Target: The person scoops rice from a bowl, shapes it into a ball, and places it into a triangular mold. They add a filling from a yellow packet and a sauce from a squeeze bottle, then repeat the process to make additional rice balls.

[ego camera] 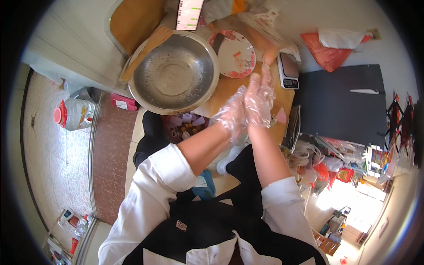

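Note:
Both of my hands wear clear plastic gloves and meet above the wooden tabletop point(218, 91). My left hand point(233, 111) lies with its palm against my right hand point(260, 104). Whatever may be between the palms is hidden. To their left is a large stainless steel basin point(174, 76), with specks and whitish residue on its inner wall. A flat wooden spatula point(145, 54) rests across the basin's left rim. Beyond my hands sits a white plate with a red floral pattern point(238, 54); a few orange-red bits lie on it.
A digital kitchen scale point(289, 70) stands right of my hands. A lit phone point(189, 15) is behind the basin. Farther right, a black panel point(339, 102) carries a white knife-shaped item point(364, 91). Below the table edge is a container of scraps point(185, 124). A plastic jug point(78, 114) stands far left.

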The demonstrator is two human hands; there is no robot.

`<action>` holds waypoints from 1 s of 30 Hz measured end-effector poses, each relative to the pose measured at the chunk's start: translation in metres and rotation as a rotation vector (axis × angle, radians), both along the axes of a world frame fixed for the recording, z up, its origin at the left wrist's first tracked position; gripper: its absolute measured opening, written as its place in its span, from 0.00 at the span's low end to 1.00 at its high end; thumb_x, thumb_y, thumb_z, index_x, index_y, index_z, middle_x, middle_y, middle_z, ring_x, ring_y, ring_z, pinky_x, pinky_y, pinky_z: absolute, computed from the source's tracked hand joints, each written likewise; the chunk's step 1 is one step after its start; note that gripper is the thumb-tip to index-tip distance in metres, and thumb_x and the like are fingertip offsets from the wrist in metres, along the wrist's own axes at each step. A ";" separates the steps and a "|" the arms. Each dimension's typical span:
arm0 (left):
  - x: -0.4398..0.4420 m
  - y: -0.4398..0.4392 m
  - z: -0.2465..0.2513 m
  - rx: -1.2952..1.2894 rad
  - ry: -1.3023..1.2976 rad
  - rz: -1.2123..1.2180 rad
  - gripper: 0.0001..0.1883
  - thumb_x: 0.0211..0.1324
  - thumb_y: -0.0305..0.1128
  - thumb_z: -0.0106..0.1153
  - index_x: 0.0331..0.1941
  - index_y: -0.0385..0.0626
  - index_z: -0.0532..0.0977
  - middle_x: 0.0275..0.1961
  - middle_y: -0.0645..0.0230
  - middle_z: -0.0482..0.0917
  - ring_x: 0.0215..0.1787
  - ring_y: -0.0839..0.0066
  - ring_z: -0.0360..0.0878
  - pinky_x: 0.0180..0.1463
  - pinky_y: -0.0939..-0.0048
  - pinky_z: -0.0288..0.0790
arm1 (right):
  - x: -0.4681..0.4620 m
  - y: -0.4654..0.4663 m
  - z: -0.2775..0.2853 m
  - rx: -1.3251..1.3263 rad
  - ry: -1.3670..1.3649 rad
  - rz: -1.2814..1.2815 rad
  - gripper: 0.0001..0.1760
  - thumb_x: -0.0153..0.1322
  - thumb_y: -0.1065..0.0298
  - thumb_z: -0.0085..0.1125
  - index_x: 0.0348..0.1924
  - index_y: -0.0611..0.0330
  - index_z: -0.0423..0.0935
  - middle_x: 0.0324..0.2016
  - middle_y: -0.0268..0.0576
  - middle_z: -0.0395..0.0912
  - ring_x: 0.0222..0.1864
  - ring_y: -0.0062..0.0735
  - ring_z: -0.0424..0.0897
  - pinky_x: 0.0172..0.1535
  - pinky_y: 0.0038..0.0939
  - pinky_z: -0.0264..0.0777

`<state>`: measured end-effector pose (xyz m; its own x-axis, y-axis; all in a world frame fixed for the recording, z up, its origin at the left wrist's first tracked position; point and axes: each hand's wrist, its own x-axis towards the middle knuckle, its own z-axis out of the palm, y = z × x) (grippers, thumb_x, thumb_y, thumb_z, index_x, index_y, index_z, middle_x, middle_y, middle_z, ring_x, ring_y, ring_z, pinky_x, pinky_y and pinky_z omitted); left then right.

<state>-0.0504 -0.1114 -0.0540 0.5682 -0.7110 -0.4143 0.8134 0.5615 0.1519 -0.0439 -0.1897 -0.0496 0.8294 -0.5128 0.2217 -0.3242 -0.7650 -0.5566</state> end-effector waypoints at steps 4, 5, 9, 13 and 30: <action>0.014 0.026 0.041 0.065 0.155 -0.003 0.28 0.75 0.51 0.37 0.69 0.46 0.66 0.71 0.60 0.69 0.73 0.64 0.64 0.73 0.58 0.61 | 0.002 0.007 0.047 0.845 0.044 -0.163 0.38 0.78 0.38 0.39 0.69 0.60 0.63 0.70 0.54 0.62 0.71 0.45 0.62 0.69 0.44 0.55; 0.019 0.034 0.030 -0.206 0.121 0.065 0.29 0.76 0.51 0.36 0.69 0.44 0.66 0.73 0.59 0.67 0.76 0.63 0.60 0.75 0.57 0.58 | -0.002 0.016 0.055 1.013 -0.100 -0.181 0.41 0.77 0.33 0.41 0.69 0.59 0.64 0.68 0.49 0.63 0.68 0.40 0.65 0.66 0.42 0.58; 0.015 0.027 0.014 0.085 -0.620 0.002 0.34 0.76 0.56 0.25 0.72 0.45 0.63 0.75 0.64 0.63 0.78 0.63 0.56 0.78 0.60 0.50 | -0.050 0.002 0.030 1.444 -0.273 -0.131 0.43 0.74 0.29 0.46 0.67 0.55 0.64 0.64 0.40 0.67 0.62 0.35 0.69 0.62 0.38 0.63; 0.013 0.026 -0.005 0.430 -1.125 0.076 0.42 0.73 0.65 0.25 0.74 0.41 0.56 0.78 0.59 0.56 0.80 0.61 0.51 0.80 0.59 0.43 | -0.060 0.018 0.022 2.016 -0.391 -0.151 0.32 0.79 0.40 0.44 0.65 0.54 0.67 0.61 0.44 0.72 0.63 0.40 0.70 0.67 0.44 0.63; 0.010 0.039 0.038 -0.303 -0.125 -0.003 0.46 0.68 0.72 0.25 0.73 0.46 0.60 0.73 0.64 0.66 0.72 0.66 0.66 0.77 0.60 0.57 | -0.071 0.034 0.030 -0.178 -0.115 0.506 0.41 0.73 0.65 0.53 0.77 0.60 0.48 0.75 0.58 0.51 0.77 0.58 0.47 0.75 0.55 0.36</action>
